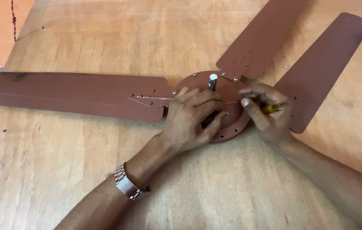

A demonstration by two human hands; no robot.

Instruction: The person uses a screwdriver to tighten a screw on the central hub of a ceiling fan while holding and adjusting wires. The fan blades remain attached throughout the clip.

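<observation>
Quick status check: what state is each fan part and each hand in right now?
Left blade: screwed to hub.
Upper blade: screwed to hub.
Right blade: lying loose beside hub.
Hub: flat on table, shaft up.
Left hand: pressing on hub.
Right hand: gripping yellow-handled screwdriver.

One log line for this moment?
left hand: resting on fan hub | right hand: gripping yellow-handled tool | blades: on wooden table

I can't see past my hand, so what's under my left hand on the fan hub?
The left hand covers the brown fan hub. Only a thin red wire shows beside it; anything beneath is hidden.
</observation>
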